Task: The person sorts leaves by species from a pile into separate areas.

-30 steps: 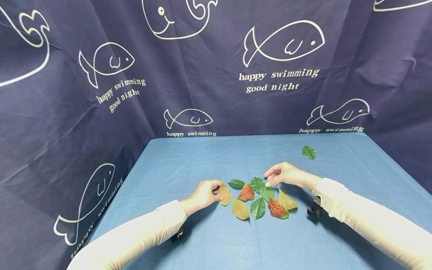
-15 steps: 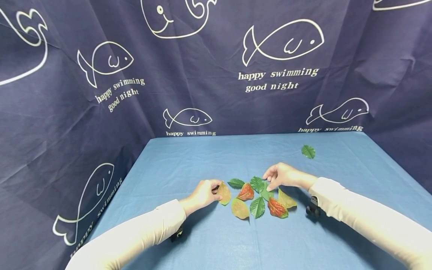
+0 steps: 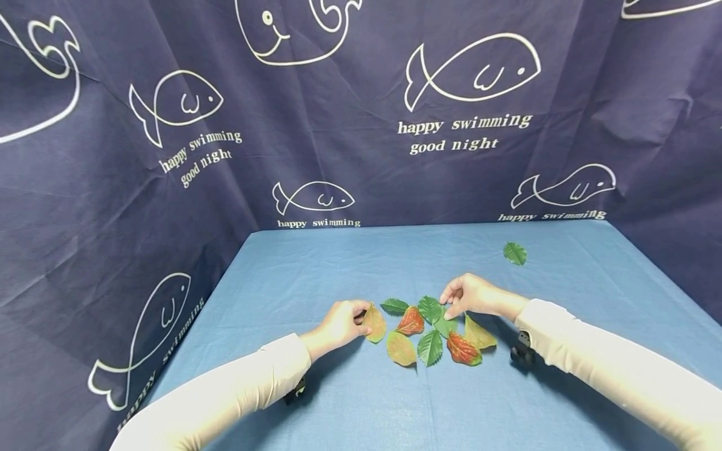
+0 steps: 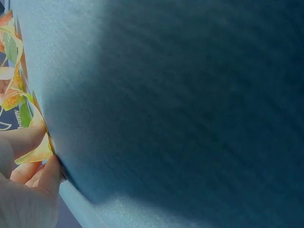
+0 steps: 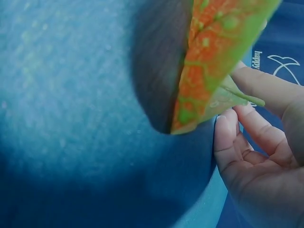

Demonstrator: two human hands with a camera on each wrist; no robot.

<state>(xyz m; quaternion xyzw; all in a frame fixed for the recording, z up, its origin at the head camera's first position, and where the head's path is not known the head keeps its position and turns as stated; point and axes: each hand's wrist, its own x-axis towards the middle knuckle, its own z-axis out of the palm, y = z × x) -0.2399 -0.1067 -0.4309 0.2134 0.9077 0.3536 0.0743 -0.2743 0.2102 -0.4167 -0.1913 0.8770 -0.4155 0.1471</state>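
My left hand pinches the edge of a yellow leaf at the left end of a cluster of leaves; the left wrist view shows thumb and fingers on either side of this leaf. Across the cluster, my right hand has thumb and fingertips on a light green leaf, pinching its upper part. That leaf partly overlaps a darker green leaf. In the right wrist view, a red-and-green leaf stands large in front of the fingers and hides part of their contact.
Between and below the hands lie a green leaf, a red leaf, a yellow leaf, a toothed green leaf, a red leaf and another yellow leaf. A lone green leaf lies farther back on the blue cloth.
My right hand has moved slightly left and its thumb has come down onto the light green leaf, which has shifted a little left. The left hand stays on the yellow leaf.
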